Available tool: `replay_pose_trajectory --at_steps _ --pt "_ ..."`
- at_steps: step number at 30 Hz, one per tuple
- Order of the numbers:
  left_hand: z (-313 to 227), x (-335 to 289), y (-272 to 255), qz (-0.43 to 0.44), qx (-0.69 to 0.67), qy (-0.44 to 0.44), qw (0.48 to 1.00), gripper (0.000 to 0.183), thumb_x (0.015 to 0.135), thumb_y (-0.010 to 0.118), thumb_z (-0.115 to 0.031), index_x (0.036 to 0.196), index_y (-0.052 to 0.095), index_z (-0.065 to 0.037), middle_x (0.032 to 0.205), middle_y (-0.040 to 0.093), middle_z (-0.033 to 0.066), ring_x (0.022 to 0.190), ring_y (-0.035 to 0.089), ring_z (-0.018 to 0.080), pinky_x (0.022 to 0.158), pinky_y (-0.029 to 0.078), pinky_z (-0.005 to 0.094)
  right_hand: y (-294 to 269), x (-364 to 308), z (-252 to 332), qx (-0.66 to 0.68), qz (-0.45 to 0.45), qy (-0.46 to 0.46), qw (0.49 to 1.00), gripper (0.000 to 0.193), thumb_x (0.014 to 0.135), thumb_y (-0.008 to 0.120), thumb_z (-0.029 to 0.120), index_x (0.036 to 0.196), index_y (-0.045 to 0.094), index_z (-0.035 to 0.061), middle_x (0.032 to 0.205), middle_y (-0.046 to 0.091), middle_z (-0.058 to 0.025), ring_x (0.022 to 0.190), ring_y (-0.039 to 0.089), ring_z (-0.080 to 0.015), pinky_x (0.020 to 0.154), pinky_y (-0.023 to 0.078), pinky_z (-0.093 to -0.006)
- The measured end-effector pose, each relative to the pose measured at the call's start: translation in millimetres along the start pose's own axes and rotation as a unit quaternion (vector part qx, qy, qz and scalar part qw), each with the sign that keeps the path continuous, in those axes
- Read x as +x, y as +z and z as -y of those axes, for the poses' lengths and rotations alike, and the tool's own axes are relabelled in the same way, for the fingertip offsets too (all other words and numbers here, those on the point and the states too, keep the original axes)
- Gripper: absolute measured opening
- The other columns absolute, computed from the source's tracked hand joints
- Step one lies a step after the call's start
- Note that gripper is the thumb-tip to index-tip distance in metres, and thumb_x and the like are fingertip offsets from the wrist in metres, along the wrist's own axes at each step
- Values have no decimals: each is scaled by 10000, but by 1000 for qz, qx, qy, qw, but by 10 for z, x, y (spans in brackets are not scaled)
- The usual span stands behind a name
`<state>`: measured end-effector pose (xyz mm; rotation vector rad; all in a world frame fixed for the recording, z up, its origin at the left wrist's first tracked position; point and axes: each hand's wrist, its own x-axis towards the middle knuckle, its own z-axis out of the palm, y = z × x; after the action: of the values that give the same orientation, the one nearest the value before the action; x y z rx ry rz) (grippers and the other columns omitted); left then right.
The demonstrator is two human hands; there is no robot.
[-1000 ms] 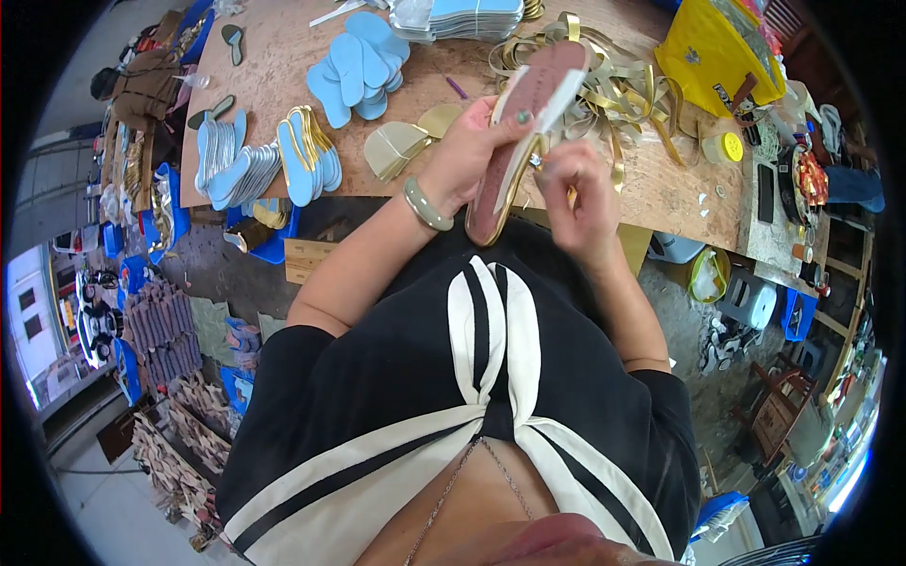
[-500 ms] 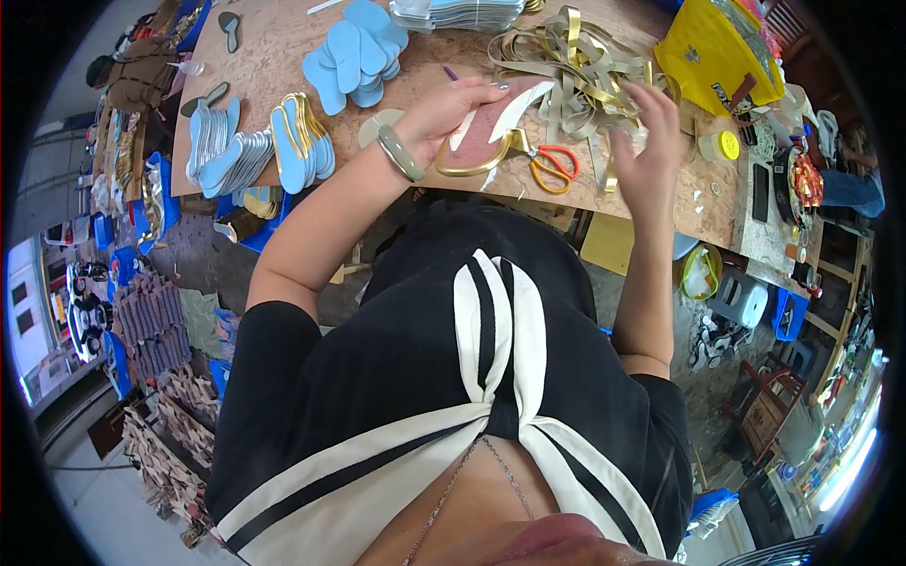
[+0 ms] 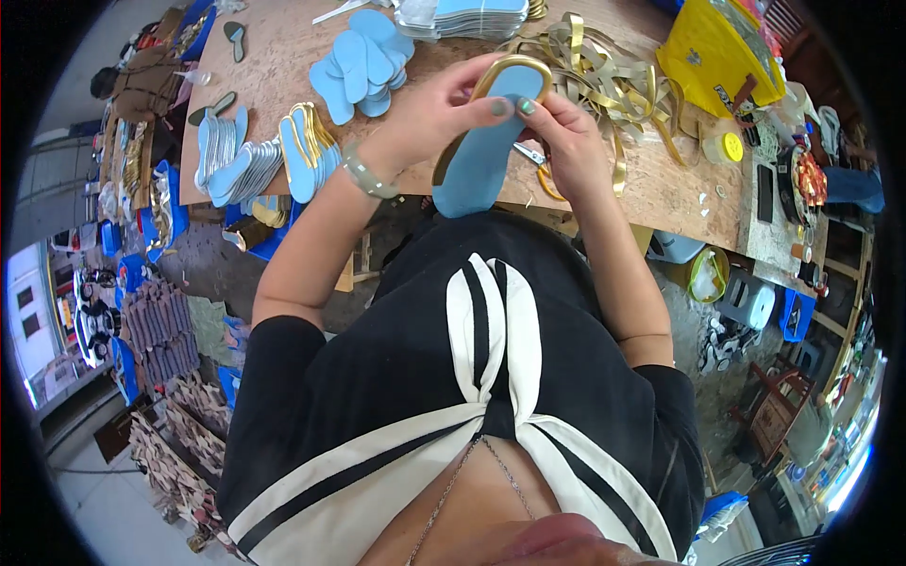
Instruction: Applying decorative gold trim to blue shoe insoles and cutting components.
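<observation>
Both hands up at the near edge of the wooden worktable (image 3: 283,57), close together, clamped on one blue insole (image 3: 483,151). The insole is light blue, with a gold band round its far, rounded end; it is tilted, far end over the table, near end hanging past the table edge toward the person's black-and-white top.

Left hand (image 3: 429,118): grips the insole from the left side, fingers curled over the far end, thumb on the blue face. Pale bangle (image 3: 366,176) on that wrist.

Right hand (image 3: 566,141): pinches the right edge near the gold rim, fingertips nearly touching those of the left hand.

Just beyond the hands: a tangle of gold strips (image 3: 613,80) on the table. Under the right hand, scissors (image 3: 533,156) partly hidden; only a bit of blade and an orange handle loop show.

Left of the hands: a loose pile of plain blue insoles (image 3: 363,61) farther back, and a row of gold-edged insoles (image 3: 307,151) standing on edge nearer the table's near edge.

Far right: yellow bag (image 3: 717,52), well apart from the hands.
</observation>
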<state>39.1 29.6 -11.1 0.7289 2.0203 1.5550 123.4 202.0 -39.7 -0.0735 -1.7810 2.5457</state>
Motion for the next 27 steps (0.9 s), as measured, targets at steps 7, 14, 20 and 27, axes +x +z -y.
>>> replay_pose_trajectory --at_steps 7,14,20,27 --pt "-226 148 -93 111 -232 11 966 436 973 441 -294 1315 447 -24 1308 506 110 1159 516 198 972 434 323 19 227 170 -37 52 15 998 258 902 589 166 1124 624 39 932 645 4 758 554 -66 713 466 -226" --pt "-487 327 -292 88 -275 94 953 332 955 464 -158 1251 516 -17 1180 596 95 1099 571 173 932 472 315 45 461 545 -92 18 -17 995 229 900 562 103 1116 613 45 783 617 -9 618 502 -30 543 400 -167" --pt "-447 306 -304 94 -281 9 955 373 946 493 -194 1274 495 -16 1166 599 103 977 629 189 849 523 325 4 572 581 11 20 -17 1000 189 890 582 109 1051 616 17 738 596 4 595 509 -28 482 344 -154" --pt "-421 165 -252 191 -197 -57 960 441 940 509 -275 1282 447 -2 1091 607 183 893 648 208 813 519 317 -438 658 774 101 -118 -131 979 201 894 561 65 1087 589 19 717 577 -15 499 409 -35 438 268 -158"
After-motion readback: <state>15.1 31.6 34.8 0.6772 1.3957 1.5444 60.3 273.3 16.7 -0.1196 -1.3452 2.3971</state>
